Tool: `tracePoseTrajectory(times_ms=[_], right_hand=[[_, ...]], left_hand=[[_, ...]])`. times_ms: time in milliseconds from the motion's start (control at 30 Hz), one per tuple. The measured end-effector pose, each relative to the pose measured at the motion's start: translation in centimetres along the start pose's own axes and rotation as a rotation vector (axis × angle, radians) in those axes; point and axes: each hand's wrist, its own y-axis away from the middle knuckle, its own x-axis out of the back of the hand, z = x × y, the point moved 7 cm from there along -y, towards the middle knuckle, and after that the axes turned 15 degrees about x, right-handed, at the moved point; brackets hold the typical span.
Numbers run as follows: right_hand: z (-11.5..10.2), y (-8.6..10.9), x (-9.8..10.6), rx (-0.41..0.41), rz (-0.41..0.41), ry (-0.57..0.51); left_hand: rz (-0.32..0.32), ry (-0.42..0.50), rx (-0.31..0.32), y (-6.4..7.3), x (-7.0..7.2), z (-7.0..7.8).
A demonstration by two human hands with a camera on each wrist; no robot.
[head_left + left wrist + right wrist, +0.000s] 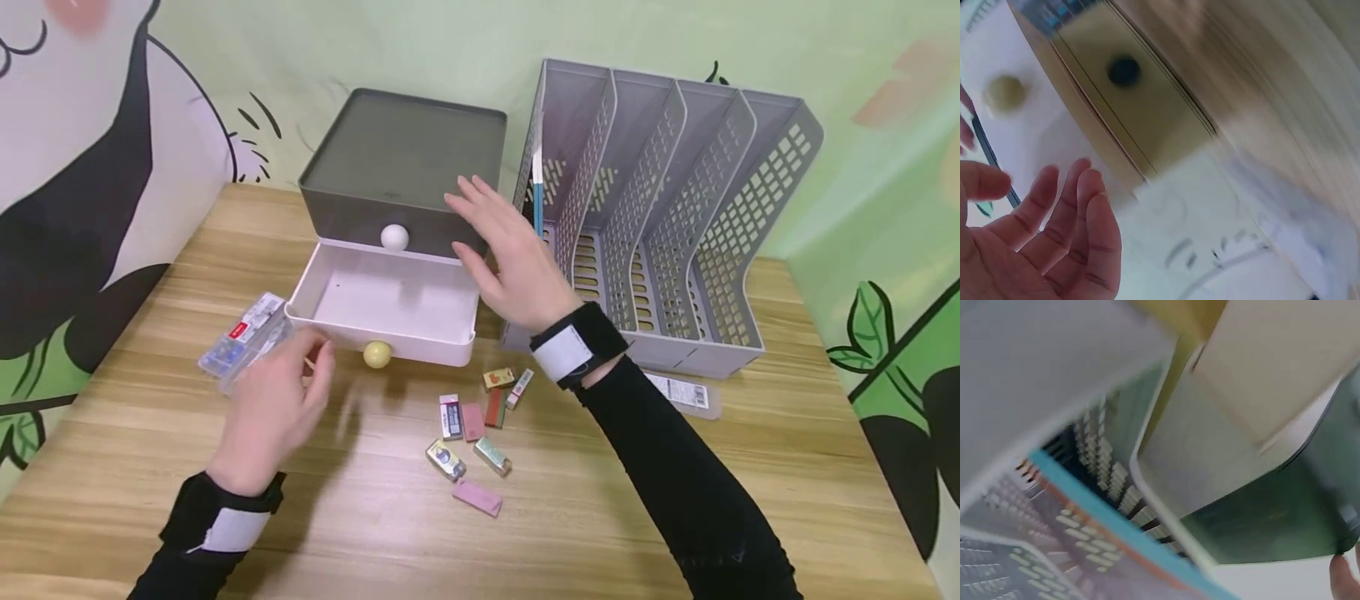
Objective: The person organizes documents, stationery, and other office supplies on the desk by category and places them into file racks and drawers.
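A small drawer unit [405, 154] with a dark grey top stands on the table. Its upper drawer, with a white knob [394, 237], is closed. The white lower drawer [390, 346], with a yellow knob [377, 354], is pulled out, and no items show inside. My left hand [273, 400] is beside the drawer's front left corner, fingers loosely bent and holding nothing; contact there cannot be told. My right hand [517, 258] is spread with straight fingers by the unit's right front side. In the right wrist view a fingertip [1342, 578] appears at the dark unit's corner.
Several small erasers [472, 422] lie in front of the drawer. A clear plastic case [243, 337] lies left of it. On the right stands a grey file rack [675, 208] holding a thin blue-edged item [537, 200]. A flat package [682, 393] lies by the rack's front edge.
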Motion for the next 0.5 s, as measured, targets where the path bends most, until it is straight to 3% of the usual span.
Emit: tracePoseTrajectory(times_ms=[133,233,367,500], right_hand=[[-3.8,1.0,-0.1,0.170,0.160,0.088],[-6.2,1.5,-0.8,0.230,0.185,0.100],[-9.1,2.2,-3.0,0.292,0.103,0.053],[-11.2,3.3,-6.0,0.355,-0.034,0.014]], left_hand=[[0.051,-0.041,0.023,-1.0,1.9,-2.5],[0.004,-0.106,0.059,-1.7,2.4,-4.8],[-0.114,-0.205,0.101,-2.0,2.2,-7.4],[-0.207,-0.266,0.138,-2.0,1.3,-8.8]])
